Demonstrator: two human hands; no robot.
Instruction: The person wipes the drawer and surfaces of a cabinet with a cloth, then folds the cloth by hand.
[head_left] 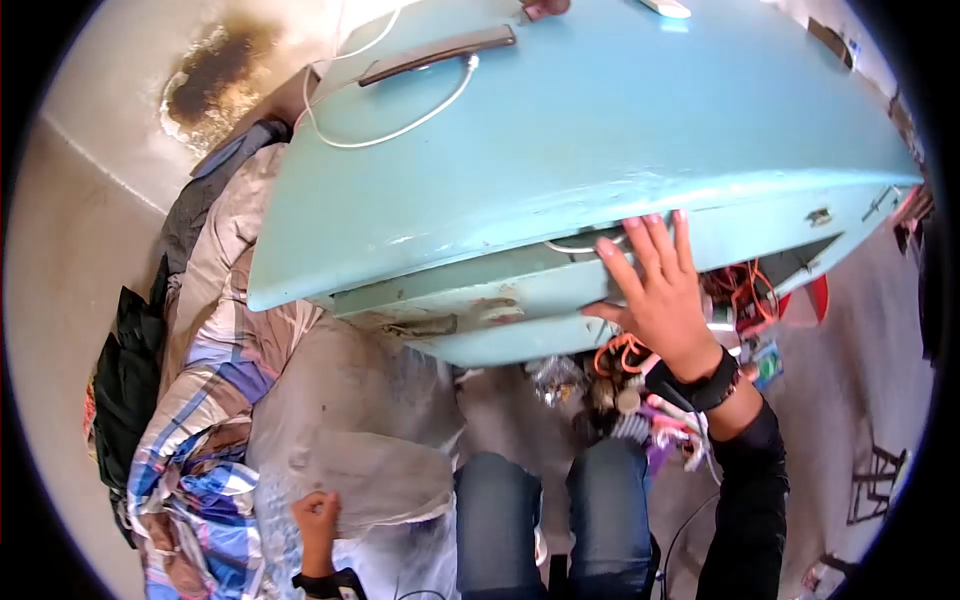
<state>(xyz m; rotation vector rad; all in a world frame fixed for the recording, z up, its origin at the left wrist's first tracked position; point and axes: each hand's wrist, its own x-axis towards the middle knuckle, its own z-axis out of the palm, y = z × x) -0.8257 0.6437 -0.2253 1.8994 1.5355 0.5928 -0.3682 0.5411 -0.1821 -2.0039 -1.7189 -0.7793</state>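
My right hand [662, 305] lies with its fingers spread against the front of a turquoise drawer [520, 305], fingertips reaching the table's front edge. The drawer stands slightly out, leaving a narrow gap under the top of the turquoise table [560, 130]. A piece of white cable [572, 248] shows in that gap, close to my index finger. Low on the left, my left hand [317, 512] is curled into a loose fist beside the greyish bedding [370, 470]; nothing shows in it.
On the tabletop lie a dark flat device [438, 55] and a white charging cable [400, 130]. Assorted items, including a clear plastic bag [558, 382] and orange cords [755, 295], sit in and below the table. A plaid blanket [215, 480] is heaped at left.
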